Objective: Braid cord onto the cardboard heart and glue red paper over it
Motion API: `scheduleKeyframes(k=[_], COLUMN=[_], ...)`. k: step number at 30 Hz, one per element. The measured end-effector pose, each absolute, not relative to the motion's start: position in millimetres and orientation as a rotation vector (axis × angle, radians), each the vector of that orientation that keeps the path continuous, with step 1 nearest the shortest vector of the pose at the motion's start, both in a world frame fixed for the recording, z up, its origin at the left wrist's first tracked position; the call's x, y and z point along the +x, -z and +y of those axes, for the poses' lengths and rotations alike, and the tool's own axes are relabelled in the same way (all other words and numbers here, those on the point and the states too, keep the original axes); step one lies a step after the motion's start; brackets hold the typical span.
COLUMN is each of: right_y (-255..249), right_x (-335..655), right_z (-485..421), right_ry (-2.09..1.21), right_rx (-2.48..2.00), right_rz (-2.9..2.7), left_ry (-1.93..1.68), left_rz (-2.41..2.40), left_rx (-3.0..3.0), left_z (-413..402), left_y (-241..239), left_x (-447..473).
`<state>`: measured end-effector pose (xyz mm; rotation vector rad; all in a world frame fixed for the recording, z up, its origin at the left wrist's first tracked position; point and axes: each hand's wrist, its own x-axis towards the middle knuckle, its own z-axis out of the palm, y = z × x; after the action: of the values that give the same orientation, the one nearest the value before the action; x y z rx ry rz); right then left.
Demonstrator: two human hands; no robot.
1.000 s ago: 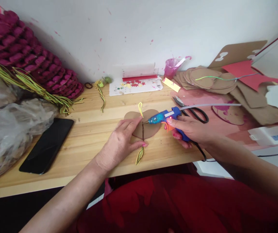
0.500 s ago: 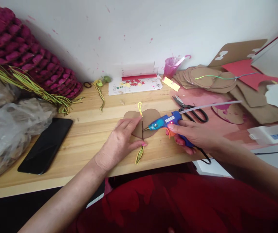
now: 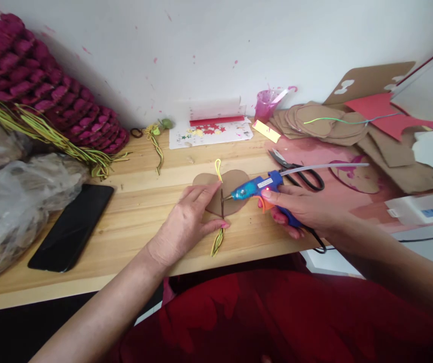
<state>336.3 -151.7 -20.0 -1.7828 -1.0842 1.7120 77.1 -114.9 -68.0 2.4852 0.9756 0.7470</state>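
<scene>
A brown cardboard piece (image 3: 238, 177), lobed along its far edge, is being held flat beneath the left hand (image 3: 180, 222). Across it, a cord (image 3: 222, 209) is being pinned by spread fingertips and thumb, yellow loop beyond them, tassel nearside. A blue glue gun (image 3: 267, 184), indicator lit, is being gripped in the right hand (image 3: 295, 207), nozzle directed at the cord.

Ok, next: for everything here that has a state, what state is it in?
Glue gun: in the right hand, red light on.
Glue stick: loaded, poking out behind.
Cardboard: flat, partly under the left hand.
Cord: laid across the cardboard.
Phone: flat, screen dark.
Scissors: lying flat.
Cup: upright, stained pink.
Plastic bag: filled.
</scene>
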Motion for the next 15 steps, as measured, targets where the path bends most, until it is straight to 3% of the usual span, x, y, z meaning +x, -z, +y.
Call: scheduleKeyframes(k=[15], right_y=[23.8], right_x=[335.3], right_z=[-147.6], right_ry=[-1.595], right_rx=[-1.769], right_rz=[-1.120], left_ry=[-0.743], left_rz=[0.974], left_rx=[2.469], left_z=[-115.3], left_y=[67.0], left_x=[77.2])
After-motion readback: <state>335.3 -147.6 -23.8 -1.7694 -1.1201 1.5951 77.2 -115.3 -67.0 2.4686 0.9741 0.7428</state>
